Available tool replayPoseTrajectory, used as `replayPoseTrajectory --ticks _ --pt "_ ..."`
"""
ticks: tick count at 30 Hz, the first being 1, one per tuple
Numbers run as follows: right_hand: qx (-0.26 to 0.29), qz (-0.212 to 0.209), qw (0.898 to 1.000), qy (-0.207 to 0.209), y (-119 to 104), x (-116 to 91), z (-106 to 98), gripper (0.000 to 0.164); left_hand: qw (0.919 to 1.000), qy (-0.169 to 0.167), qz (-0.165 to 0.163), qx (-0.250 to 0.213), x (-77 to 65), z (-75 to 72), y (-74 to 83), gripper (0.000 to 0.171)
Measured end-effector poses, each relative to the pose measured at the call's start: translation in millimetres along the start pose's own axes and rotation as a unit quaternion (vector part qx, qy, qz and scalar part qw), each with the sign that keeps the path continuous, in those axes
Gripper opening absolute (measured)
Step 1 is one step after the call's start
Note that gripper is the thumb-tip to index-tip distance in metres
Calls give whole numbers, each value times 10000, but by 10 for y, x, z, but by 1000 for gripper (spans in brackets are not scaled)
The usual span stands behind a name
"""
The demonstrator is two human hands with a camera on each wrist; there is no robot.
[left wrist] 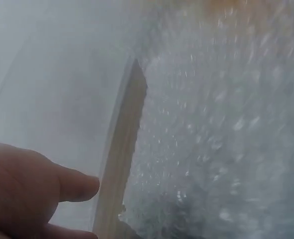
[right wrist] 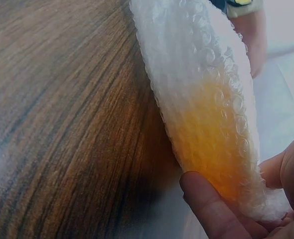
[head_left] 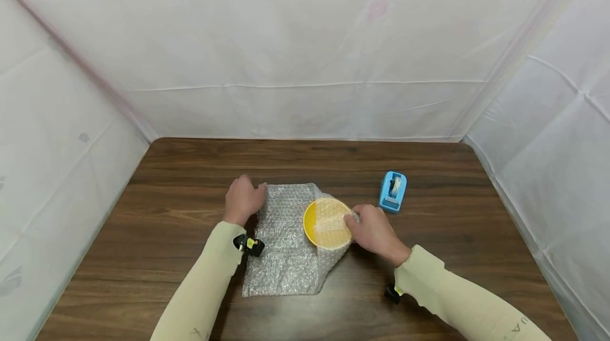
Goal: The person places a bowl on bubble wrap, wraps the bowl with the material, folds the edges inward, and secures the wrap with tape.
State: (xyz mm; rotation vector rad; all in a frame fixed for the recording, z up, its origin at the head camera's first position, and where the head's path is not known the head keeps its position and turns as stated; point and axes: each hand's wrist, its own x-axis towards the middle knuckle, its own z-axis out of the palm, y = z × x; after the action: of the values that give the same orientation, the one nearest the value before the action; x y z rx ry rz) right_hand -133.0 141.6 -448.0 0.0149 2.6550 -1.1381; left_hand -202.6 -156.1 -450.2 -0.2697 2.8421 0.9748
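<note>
A sheet of bubble wrap lies on the table with a round yellow bowl on its right part. The wrap's right side is folded over the bowl, leaving only a left crescent uncovered. My right hand grips the folded wrap at the bowl's right edge; in the right wrist view, orange-yellow shows through the bubble wrap between thumb and fingers. At the sheet's far left corner is my left hand, thumb stretched toward the edge. The left wrist view has its thumb straight, beside the wrap's edge.
A blue tape dispenser stands beyond my right hand, to the right of the wrap. The brown wooden table meets white sheeting at the back and sides. Each wrist wears a small black camera.
</note>
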Motion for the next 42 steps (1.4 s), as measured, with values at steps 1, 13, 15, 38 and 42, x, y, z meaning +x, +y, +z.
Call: replayPoseTrajectory --ticks 1,13,15,38,42 --pt "-1 12 10000 -2 -3 1 -3 26 9999 -158 -11 -8 34 -2 12 61" --pt "-29 53 10000 -25 -21 -3 -12 23 9974 -685 -38 -211 241 33 59 37" --pt "-78 -4 10000 31 -18 -3 -12 22 9952 -711 -108 -658 238 27 51 24" --pt "-162 -302 9993 163 -3 50 -4 23 9428 -110 382 -3311 -255 46 638 18" --pt "-151 -309 9993 175 -4 69 -5 23 9340 -120 848 -3469 -419 77 778 14"
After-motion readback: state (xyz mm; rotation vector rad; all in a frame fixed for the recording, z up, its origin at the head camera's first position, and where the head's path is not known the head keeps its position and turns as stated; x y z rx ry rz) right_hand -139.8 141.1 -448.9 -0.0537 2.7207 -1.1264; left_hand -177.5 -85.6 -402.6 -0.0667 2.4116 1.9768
